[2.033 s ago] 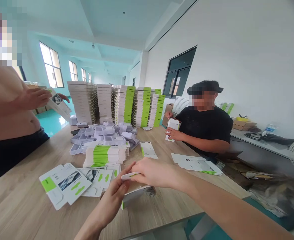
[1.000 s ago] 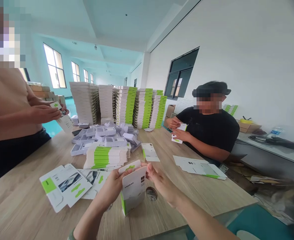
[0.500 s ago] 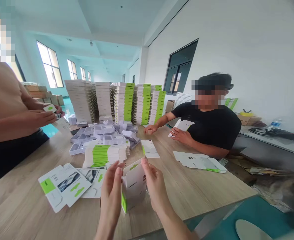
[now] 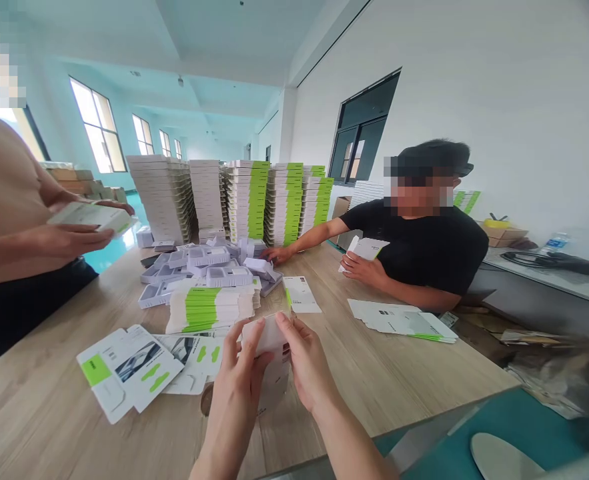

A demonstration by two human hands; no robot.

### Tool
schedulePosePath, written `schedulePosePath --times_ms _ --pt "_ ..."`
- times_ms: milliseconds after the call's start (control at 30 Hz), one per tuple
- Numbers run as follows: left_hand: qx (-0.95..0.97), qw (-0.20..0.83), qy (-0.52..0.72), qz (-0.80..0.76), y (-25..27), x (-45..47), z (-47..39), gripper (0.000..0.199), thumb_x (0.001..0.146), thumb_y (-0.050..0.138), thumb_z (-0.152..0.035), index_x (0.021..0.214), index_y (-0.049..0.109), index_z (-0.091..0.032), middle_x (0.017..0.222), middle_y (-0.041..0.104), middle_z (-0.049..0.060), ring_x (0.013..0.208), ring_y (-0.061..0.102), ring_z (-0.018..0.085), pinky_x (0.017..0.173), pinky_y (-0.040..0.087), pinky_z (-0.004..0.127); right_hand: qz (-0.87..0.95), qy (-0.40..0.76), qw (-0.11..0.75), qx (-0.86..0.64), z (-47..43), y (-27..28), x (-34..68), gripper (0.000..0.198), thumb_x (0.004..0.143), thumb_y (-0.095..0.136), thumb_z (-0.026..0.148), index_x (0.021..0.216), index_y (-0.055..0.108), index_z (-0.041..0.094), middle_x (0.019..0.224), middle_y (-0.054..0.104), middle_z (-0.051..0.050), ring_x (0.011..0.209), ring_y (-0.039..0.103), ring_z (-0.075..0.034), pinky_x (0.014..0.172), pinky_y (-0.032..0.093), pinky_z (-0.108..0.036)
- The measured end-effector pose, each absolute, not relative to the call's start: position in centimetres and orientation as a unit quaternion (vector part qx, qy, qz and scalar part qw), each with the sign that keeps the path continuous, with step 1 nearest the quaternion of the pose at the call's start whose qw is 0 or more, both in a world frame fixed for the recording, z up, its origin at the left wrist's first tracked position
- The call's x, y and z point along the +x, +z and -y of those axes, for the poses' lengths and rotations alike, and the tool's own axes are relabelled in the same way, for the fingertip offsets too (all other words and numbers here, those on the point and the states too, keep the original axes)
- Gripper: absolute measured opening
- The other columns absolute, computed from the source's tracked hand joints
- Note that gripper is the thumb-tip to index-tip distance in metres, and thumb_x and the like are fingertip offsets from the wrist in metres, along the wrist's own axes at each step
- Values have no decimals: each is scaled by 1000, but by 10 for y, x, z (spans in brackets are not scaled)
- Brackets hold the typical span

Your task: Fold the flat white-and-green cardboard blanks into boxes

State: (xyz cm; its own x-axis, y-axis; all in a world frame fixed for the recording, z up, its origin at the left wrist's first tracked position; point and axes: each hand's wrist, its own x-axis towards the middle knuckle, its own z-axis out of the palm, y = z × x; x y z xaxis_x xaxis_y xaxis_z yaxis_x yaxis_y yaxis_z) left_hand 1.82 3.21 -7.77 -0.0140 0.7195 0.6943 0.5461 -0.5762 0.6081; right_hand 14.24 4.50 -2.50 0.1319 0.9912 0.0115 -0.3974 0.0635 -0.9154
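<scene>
A small white cardboard box (image 4: 275, 385) stands between my hands near the table's front edge, its top flaps under my fingers. My left hand (image 4: 241, 373) is closed on the box's left side, with fingers bent over the top. On the right side, my right hand (image 4: 308, 363) grips the upper edge, its thumb pressed on the top. The lower left of the box is hidden behind my left hand. Flat printed cartons (image 4: 131, 373) lie to the left of my hands. Just beyond them is a row of folded white-and-green cartons (image 4: 209, 308).
Grey plastic trays (image 4: 209, 257) are heaped mid-table, before tall stacks of boxes (image 4: 247, 200). One flat carton (image 4: 301, 295) and a carton pile (image 4: 399, 320) lie to the right. Co-workers sit right and stand left, each holding a carton; the seated one's hand (image 4: 279, 255) touches the trays.
My left hand has closed over the box's top, and the raised flap is folded down. The seated co-worker's hand has reached to the trays. The standing co-worker now holds a box flat.
</scene>
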Motion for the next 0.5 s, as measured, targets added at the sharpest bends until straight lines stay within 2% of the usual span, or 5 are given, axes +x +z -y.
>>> schedulePosePath --times_ms 200,367,500 --pt "712 93 532 -449 -75 15 -34 47 102 51 -19 144 50 -41 143 54 8 115 70 24 82 63 33 340 579 625 -398 -44 -15 142 37 67 81 54 65 62 22 62 59 1 64 50 -17 60 39 -29" --pt "701 100 543 -451 -73 21 -30 40 101 51 -18 135 55 -39 139 56 8 117 69 24 79 63 32 315 561 629 -436 -43 -12 141 29 62 73 44 79 73 21 68 65 -1 68 53 -19 61 40 -29" --pt "699 118 532 -463 -69 20 -31 31 101 50 -21 127 59 -34 139 56 9 116 70 25 74 63 32 312 542 626 -467 -47 -10 140 22 60 69 38 74 68 22 70 66 -1 66 51 -18 57 38 -28"
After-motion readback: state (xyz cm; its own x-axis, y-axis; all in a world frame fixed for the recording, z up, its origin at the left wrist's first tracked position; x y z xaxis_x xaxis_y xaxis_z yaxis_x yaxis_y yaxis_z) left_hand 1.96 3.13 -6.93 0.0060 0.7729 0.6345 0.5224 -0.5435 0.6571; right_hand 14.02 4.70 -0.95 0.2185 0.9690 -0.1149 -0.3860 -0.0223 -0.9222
